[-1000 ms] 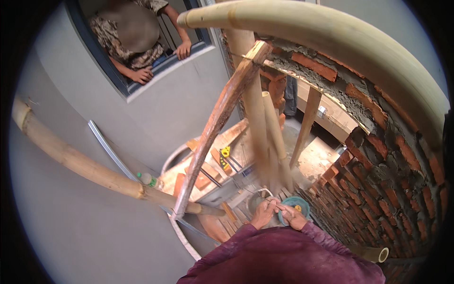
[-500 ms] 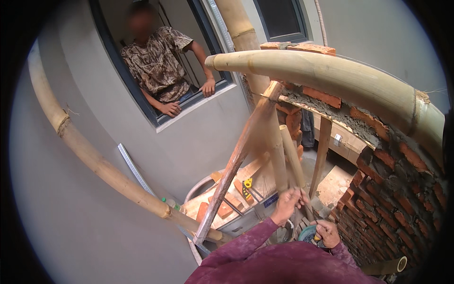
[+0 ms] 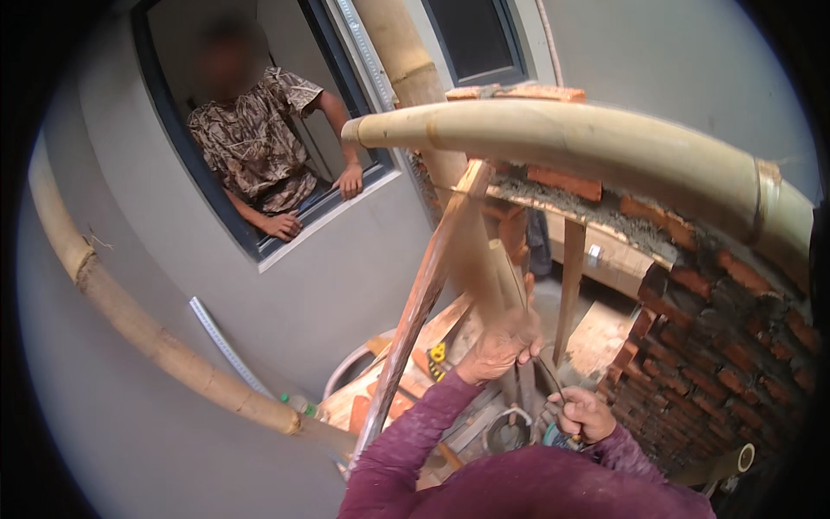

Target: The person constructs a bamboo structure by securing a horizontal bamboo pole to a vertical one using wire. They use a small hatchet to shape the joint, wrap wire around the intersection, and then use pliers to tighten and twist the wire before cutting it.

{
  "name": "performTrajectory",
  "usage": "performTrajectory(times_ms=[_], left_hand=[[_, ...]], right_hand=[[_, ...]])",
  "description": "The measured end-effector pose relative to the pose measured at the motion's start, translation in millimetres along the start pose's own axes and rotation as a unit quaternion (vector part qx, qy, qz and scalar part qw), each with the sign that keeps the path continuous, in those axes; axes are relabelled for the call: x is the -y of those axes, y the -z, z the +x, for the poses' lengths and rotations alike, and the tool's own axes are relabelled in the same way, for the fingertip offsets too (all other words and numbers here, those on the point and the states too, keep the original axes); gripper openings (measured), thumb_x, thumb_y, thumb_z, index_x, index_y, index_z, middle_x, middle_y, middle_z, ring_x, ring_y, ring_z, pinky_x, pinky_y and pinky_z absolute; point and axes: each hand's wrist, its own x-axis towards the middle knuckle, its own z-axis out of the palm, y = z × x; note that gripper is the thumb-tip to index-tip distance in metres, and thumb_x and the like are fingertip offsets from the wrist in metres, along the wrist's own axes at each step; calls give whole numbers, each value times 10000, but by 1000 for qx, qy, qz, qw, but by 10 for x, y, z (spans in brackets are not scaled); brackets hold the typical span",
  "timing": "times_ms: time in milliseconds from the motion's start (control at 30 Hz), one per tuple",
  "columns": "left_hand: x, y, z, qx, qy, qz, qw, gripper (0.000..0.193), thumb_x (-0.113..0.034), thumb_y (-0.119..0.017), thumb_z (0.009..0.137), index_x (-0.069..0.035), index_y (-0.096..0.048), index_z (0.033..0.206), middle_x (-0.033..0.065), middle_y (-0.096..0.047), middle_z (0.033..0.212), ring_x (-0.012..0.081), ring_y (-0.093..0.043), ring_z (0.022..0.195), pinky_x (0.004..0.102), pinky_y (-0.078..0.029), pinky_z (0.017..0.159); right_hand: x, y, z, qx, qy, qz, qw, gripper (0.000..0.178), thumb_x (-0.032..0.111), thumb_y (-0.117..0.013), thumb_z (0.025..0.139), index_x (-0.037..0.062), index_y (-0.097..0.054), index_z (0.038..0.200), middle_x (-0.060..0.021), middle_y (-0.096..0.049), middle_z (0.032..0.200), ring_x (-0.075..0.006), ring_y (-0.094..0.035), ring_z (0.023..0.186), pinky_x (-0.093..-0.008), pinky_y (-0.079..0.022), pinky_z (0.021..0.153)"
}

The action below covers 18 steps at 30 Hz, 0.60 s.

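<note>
My left hand point(image 3: 497, 350) is closed, its fingers pinched together in front of the foot of a short bamboo pole point(image 3: 510, 281). A thin dark strand point(image 3: 548, 374) runs from its fingertips down to my right hand point(image 3: 588, 413), which is curled around the lower end. Whether the strand is wire or a thin strip, I cannot tell. Below the right hand a teal container point(image 3: 555, 437) shows in part. Left of it stands a grey bucket point(image 3: 507, 431). A slanting wooden batten point(image 3: 424, 294) rises beside my left forearm.
A thick bamboo pole point(image 3: 553, 130) crosses at upper right above a brick wall point(image 3: 692, 355). Another bamboo pole point(image 3: 164, 333) runs along the left. A person point(image 3: 259, 138) leans on the window sill. Bricks and a yellow-handled tool point(image 3: 437, 355) lie on a board.
My view has shifted, so the scene sits further left. My right hand has risen away from the teal container, and the thin strand now shows stretched between both hands.
</note>
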Motion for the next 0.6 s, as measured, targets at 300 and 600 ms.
performTrajectory(times_ms=[300, 600], left_hand=[[-859, 233, 481, 215, -100, 458, 857, 301, -235, -413, 974, 6, -491, 1136, 118, -615, 854, 225, -618, 721, 327, -484, 617], [-2630, 865, 208, 419, -25, 520, 744, 560, -432, -515, 931, -17, -505, 1307, 191, -649, 1098, 293, -651, 969, 361, -531, 803]], right_hand=[[5, -316, 160, -154, 101, -214, 959, 355, 172, -508, 940, -76, -555, 1189, 6, -491, 596, -60, -418, 483, -214, -345, 464], [827, -494, 995, -297, 194, -294, 888, 380, 238, -468, 941, 0, -527, 1231, 63, -353, 556, -40, -316, 460, -206, -254, 425]])
